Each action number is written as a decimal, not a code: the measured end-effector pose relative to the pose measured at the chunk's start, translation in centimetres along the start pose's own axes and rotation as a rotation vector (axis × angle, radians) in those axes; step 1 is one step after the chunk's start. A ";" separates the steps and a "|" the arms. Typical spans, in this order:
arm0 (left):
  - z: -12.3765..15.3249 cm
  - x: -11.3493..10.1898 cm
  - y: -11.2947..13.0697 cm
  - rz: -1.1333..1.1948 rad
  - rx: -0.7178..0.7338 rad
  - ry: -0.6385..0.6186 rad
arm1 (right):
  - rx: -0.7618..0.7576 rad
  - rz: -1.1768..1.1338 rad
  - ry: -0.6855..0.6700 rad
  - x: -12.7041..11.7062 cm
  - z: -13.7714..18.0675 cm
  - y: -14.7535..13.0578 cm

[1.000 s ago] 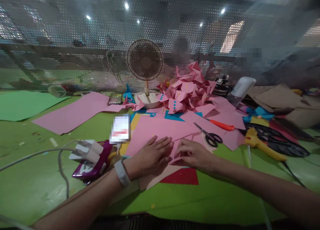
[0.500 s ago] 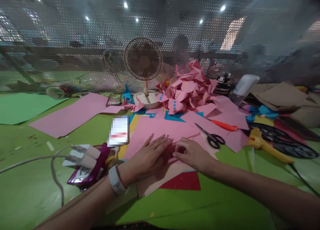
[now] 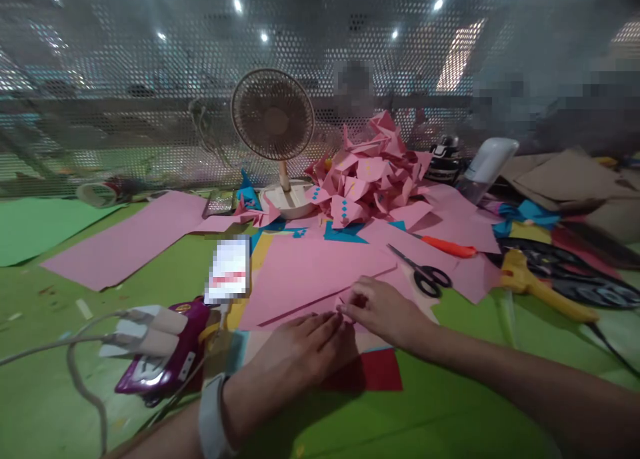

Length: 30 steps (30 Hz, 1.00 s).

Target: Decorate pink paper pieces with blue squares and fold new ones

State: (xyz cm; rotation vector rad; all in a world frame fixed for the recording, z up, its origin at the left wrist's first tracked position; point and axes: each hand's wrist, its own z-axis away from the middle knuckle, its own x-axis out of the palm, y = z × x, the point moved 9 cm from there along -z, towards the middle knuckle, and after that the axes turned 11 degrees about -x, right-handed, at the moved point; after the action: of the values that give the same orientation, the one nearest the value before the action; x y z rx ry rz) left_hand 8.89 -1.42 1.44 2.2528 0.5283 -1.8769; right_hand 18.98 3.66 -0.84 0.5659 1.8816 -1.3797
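Observation:
A pink paper sheet (image 3: 305,266) lies in front of me on a stack of coloured papers. A straight raised edge or fold runs slantwise across its near part. My left hand (image 3: 300,349), with a pale band at its wrist, presses flat near the sheet's front edge, fingers stretched and close together. Beside those fingertips, my right hand (image 3: 383,309) is closed, thumb and forefinger pinching at the pink paper. The exact spot between its fingertips is partly hidden. Black-handled scissors (image 3: 425,277) rest just beyond the right hand. A red paper (image 3: 375,370) sticks out below.
Folded pink paper pieces (image 3: 370,172) form a heap at the back, next to a small fan (image 3: 274,116). A phone (image 3: 227,269) and a purple power strip (image 3: 165,356) with plugs lie left. At right are an orange-handled tool (image 3: 447,246) and a yellow glue gun (image 3: 545,286).
My left hand has slid nearer to me and turned flatter, uncovering the slanting edge in the pink paper. My right hand stays pinched in nearly the same place. The view has shifted slightly.

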 end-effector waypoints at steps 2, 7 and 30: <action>0.0 0.3 -0.2 -0.009 -0.019 -0.022 | -0.001 0.001 0.000 -0.3 0.1 0.2; 0.0 0.9 -1.1 0.036 -0.098 -0.088 | 0.030 0.148 -0.006 -1.3 0.4 1.0; -0.4 0.6 -2.9 0.063 -0.196 -0.143 | 0.015 0.096 -0.088 -1.5 0.2 1.0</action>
State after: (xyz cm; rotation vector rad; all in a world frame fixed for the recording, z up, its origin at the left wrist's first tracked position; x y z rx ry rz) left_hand 8.30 1.51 1.25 1.9727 0.5843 -1.8495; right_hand 20.71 3.89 -0.38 0.5855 1.7533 -1.3360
